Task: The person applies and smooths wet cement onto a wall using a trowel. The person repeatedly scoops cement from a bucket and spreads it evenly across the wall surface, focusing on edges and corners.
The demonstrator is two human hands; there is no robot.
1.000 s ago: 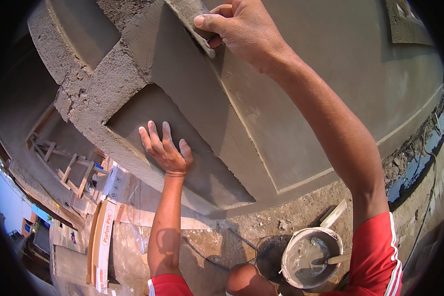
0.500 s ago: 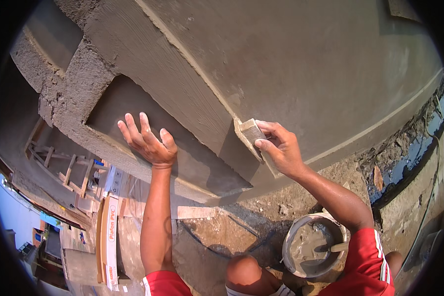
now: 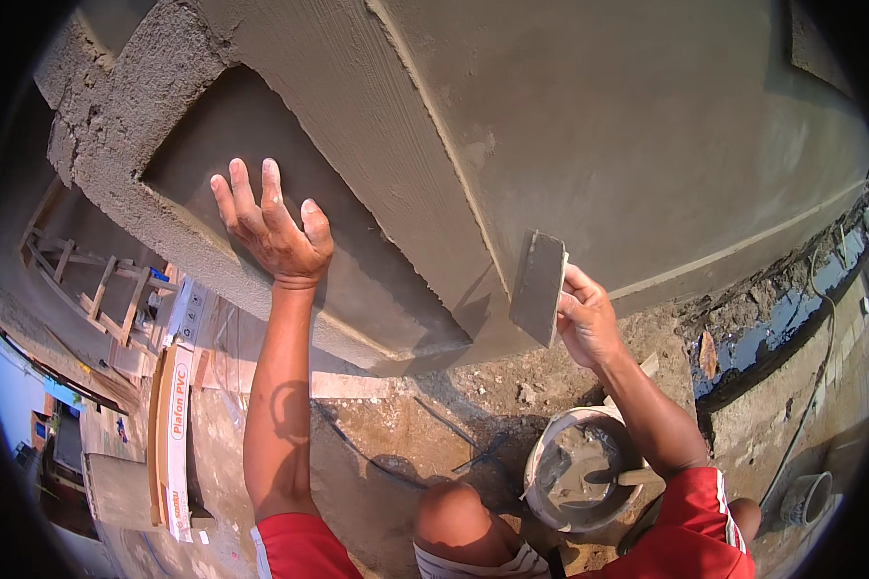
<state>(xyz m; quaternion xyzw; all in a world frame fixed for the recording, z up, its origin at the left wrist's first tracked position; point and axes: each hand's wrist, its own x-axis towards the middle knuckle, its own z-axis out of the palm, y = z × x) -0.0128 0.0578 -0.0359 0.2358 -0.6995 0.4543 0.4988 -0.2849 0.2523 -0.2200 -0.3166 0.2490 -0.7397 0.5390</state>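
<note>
My right hand (image 3: pixel 589 318) grips a small rectangular plastering float (image 3: pixel 539 288) by its edge. Its flat grey face is tilted upright in front of the wall's lower part. To the left, my left hand (image 3: pixel 278 234) is open, fingers spread, over the dark recessed panel (image 3: pixel 357 256); whether it touches the surface I cannot tell. A combed mortar strip (image 3: pixel 357 125) runs diagonally between that recess and the smooth grey plaster (image 3: pixel 637 125). Along the strip's right side stands a thin raised ridge (image 3: pixel 444 130), ending near the float.
Below my right forearm stands a bucket (image 3: pixel 539 482) of wet mortar with a trowel (image 3: pixel 635 477) in it. A long white carton (image 3: pixel 176 434) and a wooden frame (image 3: pixel 106 289) are at left. Dark water (image 3: pixel 753 338) lies along the wall at right, near a small pail (image 3: pixel 807 498).
My right hand has drawn the float off the ridge and turned its flat face into view. The left hand stays spread over the recess, and the whole view has shifted.
</note>
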